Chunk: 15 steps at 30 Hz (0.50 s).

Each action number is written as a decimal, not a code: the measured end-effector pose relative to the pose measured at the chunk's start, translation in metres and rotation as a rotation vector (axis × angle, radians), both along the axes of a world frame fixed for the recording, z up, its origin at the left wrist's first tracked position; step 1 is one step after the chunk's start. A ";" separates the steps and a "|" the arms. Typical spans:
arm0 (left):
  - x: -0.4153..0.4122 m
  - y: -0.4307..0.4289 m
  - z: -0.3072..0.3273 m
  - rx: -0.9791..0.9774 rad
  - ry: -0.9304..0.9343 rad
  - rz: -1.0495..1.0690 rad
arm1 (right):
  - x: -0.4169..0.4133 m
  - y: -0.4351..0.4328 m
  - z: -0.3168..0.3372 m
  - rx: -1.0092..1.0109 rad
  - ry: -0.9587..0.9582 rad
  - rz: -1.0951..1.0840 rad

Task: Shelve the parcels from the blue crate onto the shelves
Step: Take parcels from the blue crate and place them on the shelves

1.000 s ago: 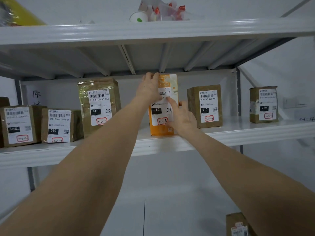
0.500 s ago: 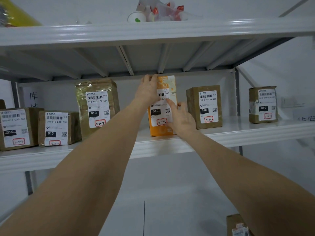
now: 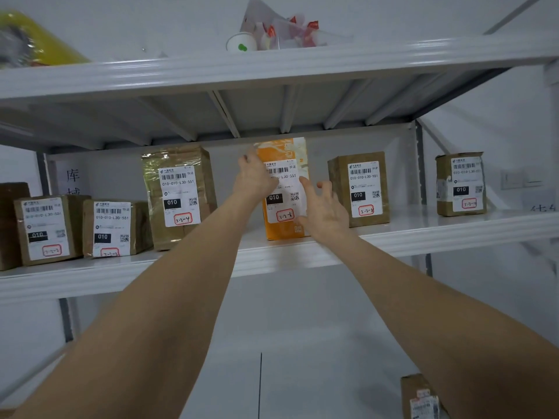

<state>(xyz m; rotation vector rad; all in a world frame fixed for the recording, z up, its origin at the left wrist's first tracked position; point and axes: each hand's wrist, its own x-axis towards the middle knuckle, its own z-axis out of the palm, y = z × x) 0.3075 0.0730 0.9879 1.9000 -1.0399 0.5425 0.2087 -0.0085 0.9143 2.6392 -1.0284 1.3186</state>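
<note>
As left hand (image 3: 254,179) holds it, orange parcel (image 3: 283,228) upright on shelf (image 3: 423,235)

A white cup (image 3: 241,43) lies just beside a clear bag (image 3: 287,28); a yellow bag (image 3: 45,45) lies well apart.

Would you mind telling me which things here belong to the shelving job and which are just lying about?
Job: orange parcel, upright on the middle shelf; left hand holding its upper left side; right hand, fingers spread against its front; brown labelled parcels beside it.
Lying about: white cup, clear bag of packets, yellow bag, all on the top shelf.
</note>
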 end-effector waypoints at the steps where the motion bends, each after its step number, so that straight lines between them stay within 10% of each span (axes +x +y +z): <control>1: -0.001 0.002 -0.004 -0.008 -0.001 0.000 | -0.002 0.001 -0.001 0.005 0.004 0.001; 15: -0.065 0.028 -0.097 -0.035 -0.194 0.139 | -0.047 0.034 -0.056 -0.063 -0.080 0.081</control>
